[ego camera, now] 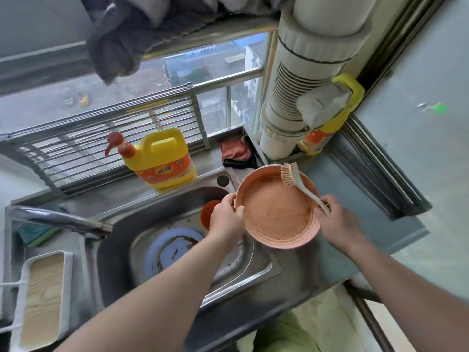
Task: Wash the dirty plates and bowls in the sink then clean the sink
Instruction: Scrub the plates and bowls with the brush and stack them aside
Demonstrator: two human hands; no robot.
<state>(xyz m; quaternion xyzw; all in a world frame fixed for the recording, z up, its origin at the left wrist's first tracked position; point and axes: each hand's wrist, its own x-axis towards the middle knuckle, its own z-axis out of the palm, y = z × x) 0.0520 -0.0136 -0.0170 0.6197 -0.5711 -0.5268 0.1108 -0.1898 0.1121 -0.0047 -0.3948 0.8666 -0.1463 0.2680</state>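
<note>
A pink plate (276,214) smeared with orange residue is tilted over the right edge of the steel sink (157,219). My left hand (225,217) grips the plate's left rim. My right hand (337,222) holds the white handle of a dish brush (291,177), whose bristle head rests on the plate's far rim. A dirty blue plate (172,247) lies in the sink basin. An orange bowl (208,214) sits behind my left hand, partly hidden.
A yellow detergent jug (162,158) with a red pump stands behind the sink. The tap (61,221) reaches in from the left. A sponge (35,235) and a white tray (40,301) lie left. A red cloth (236,151) lies by the drainpipe (304,80).
</note>
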